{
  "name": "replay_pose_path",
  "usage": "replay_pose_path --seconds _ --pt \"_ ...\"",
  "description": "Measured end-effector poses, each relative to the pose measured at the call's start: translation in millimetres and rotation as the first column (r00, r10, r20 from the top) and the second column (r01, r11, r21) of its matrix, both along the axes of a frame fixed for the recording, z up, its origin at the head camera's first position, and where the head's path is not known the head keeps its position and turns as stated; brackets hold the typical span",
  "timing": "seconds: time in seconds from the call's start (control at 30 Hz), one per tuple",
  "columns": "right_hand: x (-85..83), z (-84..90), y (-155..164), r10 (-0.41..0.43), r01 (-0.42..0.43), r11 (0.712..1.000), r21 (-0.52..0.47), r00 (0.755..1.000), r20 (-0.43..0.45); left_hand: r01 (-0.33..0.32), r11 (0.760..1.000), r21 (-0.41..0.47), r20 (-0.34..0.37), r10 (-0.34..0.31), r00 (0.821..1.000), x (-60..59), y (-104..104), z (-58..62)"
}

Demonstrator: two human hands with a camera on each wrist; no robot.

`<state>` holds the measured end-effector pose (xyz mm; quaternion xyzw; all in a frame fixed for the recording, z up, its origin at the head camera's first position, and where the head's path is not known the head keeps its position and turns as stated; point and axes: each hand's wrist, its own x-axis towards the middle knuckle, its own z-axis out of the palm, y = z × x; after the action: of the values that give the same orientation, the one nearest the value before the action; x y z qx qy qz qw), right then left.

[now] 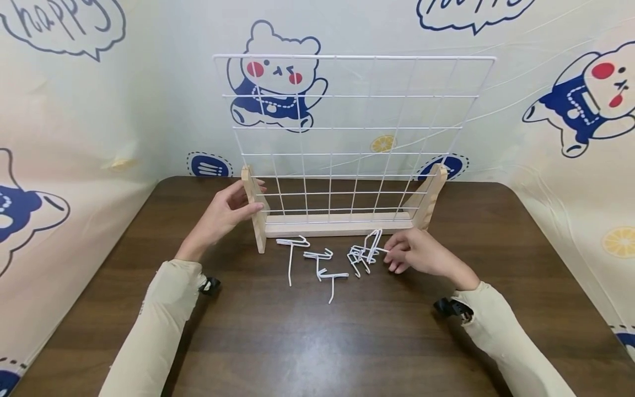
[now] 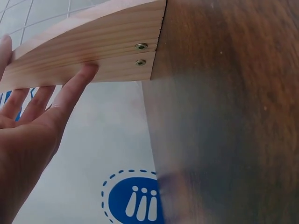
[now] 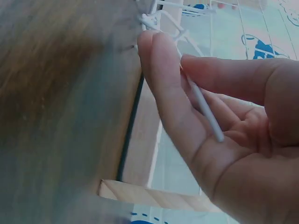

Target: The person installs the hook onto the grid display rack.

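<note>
One grid panel [image 1: 354, 138], several hooks [image 1: 317, 259]

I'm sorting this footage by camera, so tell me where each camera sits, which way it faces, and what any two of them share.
Head: worn on the head, looking forward and down at the table, white wire grid and loose hooks; both sleeved arms show.
Left wrist: beside the left hand, whose fingers touch the wooden side post.
Right wrist: beside the right hand, which pinches a white hook.
Shared: head and left wrist both show that side post.
</note>
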<state>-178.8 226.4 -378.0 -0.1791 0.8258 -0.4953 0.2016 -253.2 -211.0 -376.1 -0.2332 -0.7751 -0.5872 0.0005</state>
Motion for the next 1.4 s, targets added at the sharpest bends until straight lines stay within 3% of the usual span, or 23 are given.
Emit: replay_pose_path --seconds 0.23,0.47,0.73,1.03,1.4 --pt "-2.4 2.8 4.2 -0.083 0.085 0.996 0.005 0.984 -0.159 -0.007 0.999 -0.032 0.024 0.008 1.0 -1.9 -2.1 -1.1" --pt "-3.0 2.9 3.6 -0.054 0.083 0.992 0.098 0.961 -0.27 0.002 1.0 -0.026 0.038 -0.001 0.999 -1.9 -2.3 -1.5" --pt "-0.7 2.1 5.1 -0.009 0.084 0.974 0.212 0.944 -0.329 0.009 1.0 -0.004 0.058 -0.009 0.998 -3.8 -0.7 -2.4" --pt "-1.4 11.8 9.8 -0.012 0.114 0.962 0.247 0.924 -0.382 -0.004 1.0 0.008 0.05 0.003 0.999 -2.7 -5.1 1.3" --pt "3.1 7.5 13.0 0.037 0.066 0.956 0.286 0.94 -0.341 0.01 1.0 0.025 0.056 -0.012 0.998 -4.2 -1.0 -4.1"
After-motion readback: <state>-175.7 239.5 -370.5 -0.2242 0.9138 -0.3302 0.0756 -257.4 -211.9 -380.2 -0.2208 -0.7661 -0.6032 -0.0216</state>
